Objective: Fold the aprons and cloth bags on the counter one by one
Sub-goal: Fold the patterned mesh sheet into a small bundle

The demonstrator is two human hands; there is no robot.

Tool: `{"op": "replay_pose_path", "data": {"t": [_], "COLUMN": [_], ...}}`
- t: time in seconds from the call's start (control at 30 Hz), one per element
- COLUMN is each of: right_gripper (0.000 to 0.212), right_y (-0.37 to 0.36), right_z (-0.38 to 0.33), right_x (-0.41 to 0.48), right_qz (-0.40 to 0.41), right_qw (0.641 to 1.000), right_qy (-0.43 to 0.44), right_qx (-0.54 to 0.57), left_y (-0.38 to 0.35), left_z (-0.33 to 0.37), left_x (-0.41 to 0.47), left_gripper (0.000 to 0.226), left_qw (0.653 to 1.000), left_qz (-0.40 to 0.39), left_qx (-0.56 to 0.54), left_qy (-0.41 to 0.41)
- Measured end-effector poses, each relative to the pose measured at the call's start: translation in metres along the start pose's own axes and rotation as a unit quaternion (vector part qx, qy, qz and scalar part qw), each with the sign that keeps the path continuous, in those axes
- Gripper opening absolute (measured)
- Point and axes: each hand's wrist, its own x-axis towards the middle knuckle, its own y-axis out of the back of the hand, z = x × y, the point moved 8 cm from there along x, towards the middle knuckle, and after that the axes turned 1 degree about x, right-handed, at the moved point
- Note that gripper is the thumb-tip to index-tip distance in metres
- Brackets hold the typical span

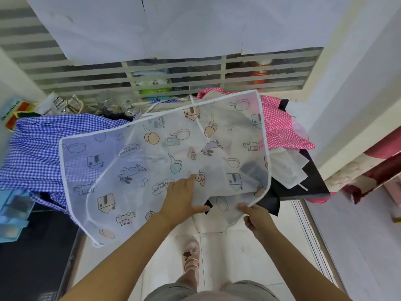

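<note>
A translucent white apron (pixel 152 157) printed with cartoon houses, pans and fruit lies spread across the counter, its near edge hanging over the front. My left hand (pixel 180 198) rests on its near middle part, thumb under a fold and fingers on top, pinching the cloth. My right hand (pixel 256 216) grips the apron's white-piped near right corner. A blue checked apron (pixel 32 153) lies under it on the left. A pink checked apron (pixel 280 129) sits at the right, with black cloth (pixel 312 181) and a white cloth piece (pixel 286 166) beside it.
A louvred window (pixel 86 77) stands behind the counter, with jars and clutter (pixel 106 103) along its sill. A blue plastic organiser (pixel 13 213) sits at the left. White walls close in on the right. The tiled floor and a sandalled foot (pixel 191 255) show below.
</note>
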Motion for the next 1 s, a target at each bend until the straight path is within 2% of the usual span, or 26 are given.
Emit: {"op": "replay_pose_path", "data": {"t": [0.07,0.13,0.27,0.33,0.4,0.5,0.57,0.63,0.67,0.77,0.8,0.83,0.9,0.93,0.97,1.0], "right_gripper": [0.010,0.015,0.016,0.016,0.016,0.027,0.026,0.018,0.012,0.010,0.015,0.022,0.033,0.039,0.044,0.044], "right_y": [-0.002,-0.006,-0.027,-0.045,-0.055,-0.033,-0.001,0.037,0.057,0.102,0.114,0.130,0.134,0.132,0.129,0.118], "right_z": [-0.020,-0.046,-0.120,-0.163,-0.206,-0.271,-0.302,-0.305,-0.292,-0.220,-0.199,-0.178,-0.147,-0.142,-0.141,-0.142], "right_x": [-0.005,-0.010,-0.046,-0.079,-0.114,-0.149,-0.151,-0.131,-0.110,-0.030,-0.014,0.000,0.010,0.002,-0.014,-0.029], "right_qz": [-0.005,-0.017,-0.060,-0.101,-0.108,-0.039,0.012,0.055,0.075,0.128,0.152,0.198,0.222,0.240,0.279,0.295], "right_qw": [1.000,0.998,0.975,0.943,0.892,0.821,0.802,0.816,0.841,0.931,0.938,0.941,0.952,0.943,0.920,0.887], "right_qy": [0.029,0.066,0.192,0.277,0.375,0.490,0.523,0.514,0.478,0.275,0.247,0.212,0.183,0.206,0.257,0.324], "right_qx": [-0.001,0.000,-0.094,-0.153,-0.227,-0.292,-0.289,-0.259,-0.241,-0.205,-0.192,-0.176,-0.104,-0.099,-0.100,-0.147], "left_y": [-0.017,-0.026,-0.025,-0.017,-0.001,0.028,0.045,0.049,0.045,0.007,-0.009,-0.023,-0.044,-0.051,-0.057,-0.062], "left_z": [-0.001,-0.008,-0.039,-0.052,-0.061,-0.067,-0.058,-0.042,-0.032,-0.017,-0.017,-0.016,-0.011,-0.008,-0.004,-0.001], "left_x": [-0.016,-0.027,-0.037,-0.036,-0.032,-0.029,-0.027,-0.023,-0.021,-0.015,-0.014,-0.015,-0.016,-0.015,-0.015,-0.014], "left_gripper": [0.121,0.132,0.115,0.107,0.103,0.096,0.095,0.097,0.099,0.100,0.100,0.098,0.099,0.103,0.108,0.110], "left_qw": [0.998,0.996,0.988,0.983,0.976,0.973,0.981,0.988,0.991,0.998,0.995,0.990,0.978,0.974,0.971,0.969], "left_qz": [-0.014,0.027,0.073,0.084,0.108,0.132,0.134,0.119,0.099,-0.034,-0.087,-0.135,-0.200,-0.221,-0.237,-0.245], "left_qx": [0.055,0.078,-0.047,-0.080,-0.134,-0.146,-0.112,-0.099,-0.092,-0.013,0.017,0.038,0.049,0.040,0.031,0.024], "left_qy": [-0.006,0.020,0.129,0.141,0.133,0.123,0.082,0.016,-0.017,-0.046,-0.037,-0.029,-0.024,-0.024,-0.024,-0.024]}}
